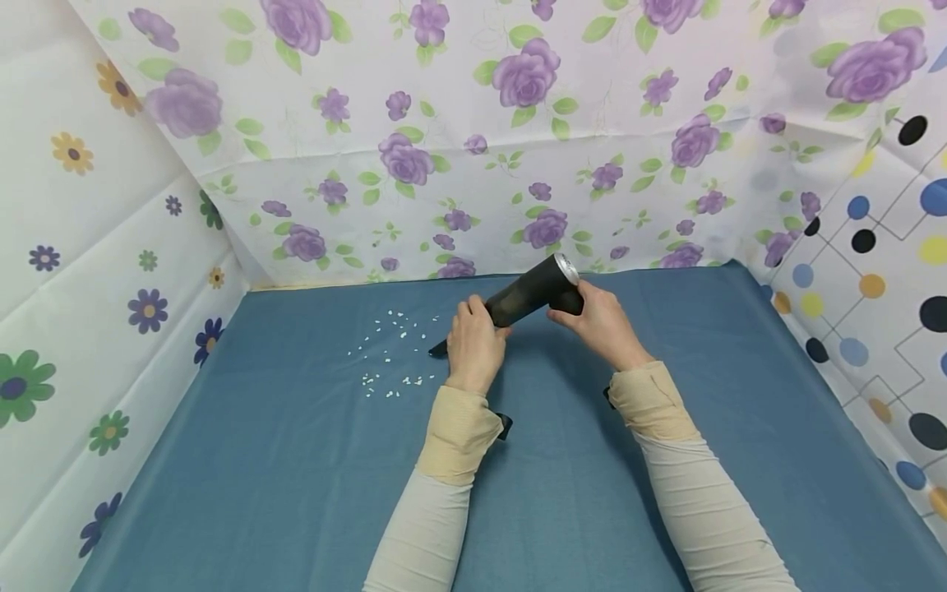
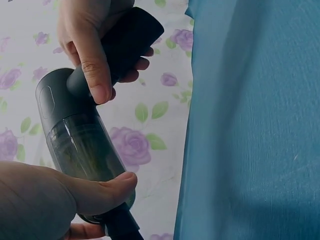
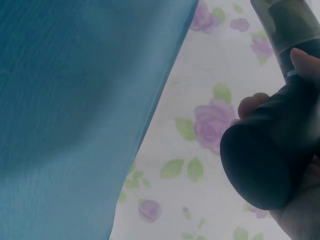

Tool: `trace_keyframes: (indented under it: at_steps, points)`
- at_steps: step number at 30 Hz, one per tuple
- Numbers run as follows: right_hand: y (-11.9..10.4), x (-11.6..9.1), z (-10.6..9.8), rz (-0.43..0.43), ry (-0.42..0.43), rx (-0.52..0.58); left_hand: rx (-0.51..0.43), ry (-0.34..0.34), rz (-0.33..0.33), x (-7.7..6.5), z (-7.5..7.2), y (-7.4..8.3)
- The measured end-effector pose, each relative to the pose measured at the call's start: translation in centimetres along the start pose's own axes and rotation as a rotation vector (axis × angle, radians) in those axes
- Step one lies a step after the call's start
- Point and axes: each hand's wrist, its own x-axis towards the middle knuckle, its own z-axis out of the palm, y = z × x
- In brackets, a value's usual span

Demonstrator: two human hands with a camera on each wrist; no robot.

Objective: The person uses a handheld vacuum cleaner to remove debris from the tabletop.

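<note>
Both my hands hold a black handheld vacuum cleaner (image 1: 527, 292) above the blue cloth. My left hand (image 1: 476, 345) grips its front end, with the thumb across the smoky see-through dust cup (image 2: 85, 147) just behind the nozzle. The narrow nozzle (image 1: 439, 350) slants down and left, its tip close over the cloth. My right hand (image 1: 602, 321) is wrapped around the handle (image 2: 131, 40), whose round end (image 3: 255, 167) faces the right wrist camera. Small white scraps (image 1: 403, 335) lie scattered on the cloth to the left of the nozzle.
A blue cloth (image 1: 296, 477) covers the tabletop. Behind it hangs a white sheet with purple roses (image 1: 525, 74). Flower-patterned sheeting (image 1: 74, 247) borders the left side, and dotted sheeting (image 1: 873, 288) borders the right.
</note>
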Motion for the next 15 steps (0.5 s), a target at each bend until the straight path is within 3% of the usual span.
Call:
trace_keyframes:
  at_steps: [15]
  points:
    - [-0.14, 0.02, 0.34, -0.040, 0.059, 0.003, -0.045, -0.012, -0.014, 0.49, 0.11, -0.32]
